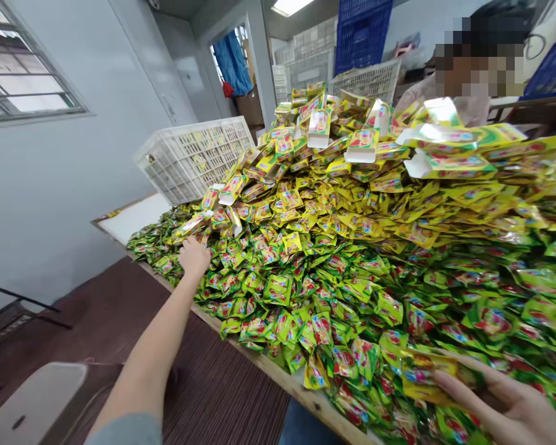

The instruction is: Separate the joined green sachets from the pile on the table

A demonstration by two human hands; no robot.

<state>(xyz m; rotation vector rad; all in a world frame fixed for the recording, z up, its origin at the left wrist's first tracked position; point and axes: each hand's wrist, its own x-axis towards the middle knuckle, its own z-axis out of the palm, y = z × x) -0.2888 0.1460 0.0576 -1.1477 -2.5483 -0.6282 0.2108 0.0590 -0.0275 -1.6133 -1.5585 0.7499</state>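
Observation:
My left hand (194, 256) reaches to the far left of the heap, its fingers closed at the near edge of a small yellow-green carton (195, 222). The fingertips are partly hidden there. At the lower right, my right hand (514, 402) pinches a yellow sachet (424, 375) between thumb and fingers, above the heap. Whether more than one sachet is in that grip, I cannot tell. Around both hands lie many green sachets (278, 289) with red fruit pictures. Yellow sachets (352, 207) form a higher bank behind them.
Open-ended cartons (319, 128) lie on top of the pile. A white plastic crate (204, 154) stands tilted at the table's back left. Across the heap is a person (445, 93). Blue crates (361, 37) are stacked behind. A stool (37, 402) stands at lower left, beyond the wooden table edge (306, 395).

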